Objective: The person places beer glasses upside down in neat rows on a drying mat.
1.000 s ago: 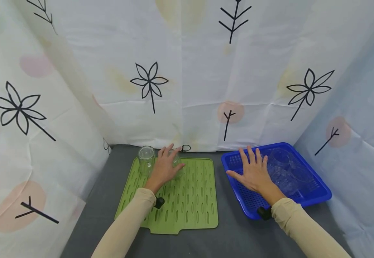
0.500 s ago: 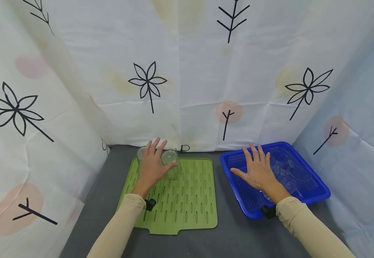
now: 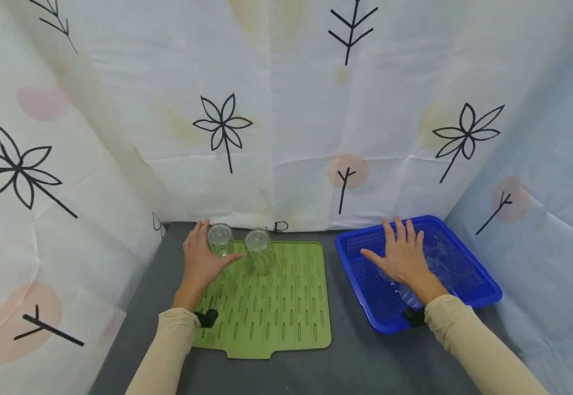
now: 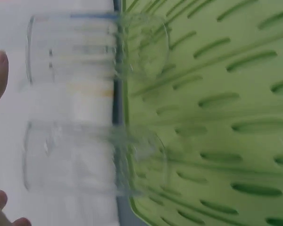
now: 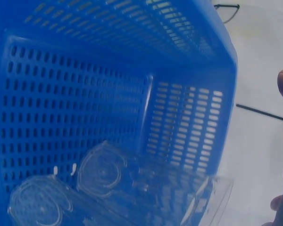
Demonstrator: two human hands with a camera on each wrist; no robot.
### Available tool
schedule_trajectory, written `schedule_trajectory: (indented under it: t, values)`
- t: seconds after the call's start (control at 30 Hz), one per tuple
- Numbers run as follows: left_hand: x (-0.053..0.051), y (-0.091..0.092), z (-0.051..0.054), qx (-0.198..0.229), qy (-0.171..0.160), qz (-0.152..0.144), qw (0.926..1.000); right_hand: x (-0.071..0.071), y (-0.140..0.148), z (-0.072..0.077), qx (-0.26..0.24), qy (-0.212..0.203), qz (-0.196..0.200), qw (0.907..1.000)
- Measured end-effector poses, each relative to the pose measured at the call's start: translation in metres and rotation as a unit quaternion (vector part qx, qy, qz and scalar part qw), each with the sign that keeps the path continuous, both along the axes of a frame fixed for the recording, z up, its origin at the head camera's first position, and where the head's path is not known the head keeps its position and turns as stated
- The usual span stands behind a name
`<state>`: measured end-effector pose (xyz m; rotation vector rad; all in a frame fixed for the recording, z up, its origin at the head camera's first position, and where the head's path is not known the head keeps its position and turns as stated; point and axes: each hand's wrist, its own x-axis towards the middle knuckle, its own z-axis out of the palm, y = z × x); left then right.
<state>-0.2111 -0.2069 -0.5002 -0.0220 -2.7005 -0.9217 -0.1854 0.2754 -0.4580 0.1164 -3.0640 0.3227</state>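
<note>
Two clear glasses stand upside down near the back edge of a green drying mat [image 3: 291,307]: a left glass [image 3: 219,235] and a right glass [image 3: 260,253]. My left hand [image 3: 200,267] is spread by the left glass, thumb out in front of it. In the left wrist view, thumb and fingertips show apart from both glasses. My right hand [image 3: 406,260], fingers spread, hovers over a blue basket [image 3: 360,296]. Inside lie several clear glasses [image 5: 104,172], partly hidden by that hand in the head view. Neither hand holds anything.
A dark grey tabletop [image 3: 306,373] lies under mat and basket. White printed cloth [image 3: 291,137] hangs close behind and at both sides. A thin black cord loop [image 3: 281,226] sits at the cloth's foot, behind the mat.
My left hand has moved left, from beside the right glass, across to the left glass's outer side. My right hand has drifted slightly right over the basket. Both glasses on the mat stay put.
</note>
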Motion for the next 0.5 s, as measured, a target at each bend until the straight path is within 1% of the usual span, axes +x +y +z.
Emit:
schedule_trajectory:
  t: [0.07, 0.13, 0.23, 0.33, 0.4, 0.5]
  values:
    - [0.002, -0.01, -0.005, 0.02, -0.02, 0.001, 0.9996, -0.003, 0.004, 0.001, -0.001, -0.004, -0.002, 1.0]
    - [0.004, -0.019, -0.01, 0.03, -0.042, 0.001, 0.9987, -0.005, 0.007, 0.003, -0.005, -0.012, -0.003, 0.9999]
    - [0.007, -0.028, -0.018, 0.029, -0.075, -0.009, 0.9968, -0.008, 0.014, 0.004, -0.008, -0.025, -0.005, 0.9996]
    - [0.01, -0.034, -0.024, 0.02, -0.107, -0.027, 0.9937, -0.01, 0.019, 0.005, -0.014, -0.036, -0.008, 0.9992]
    - [0.012, -0.037, -0.028, 0.017, -0.127, -0.033, 0.9912, -0.011, 0.022, 0.006, -0.016, -0.044, -0.012, 0.9988]
    - [0.015, -0.041, -0.035, 0.015, -0.146, -0.038, 0.9884, -0.013, 0.025, 0.005, -0.018, -0.056, -0.012, 0.9982]
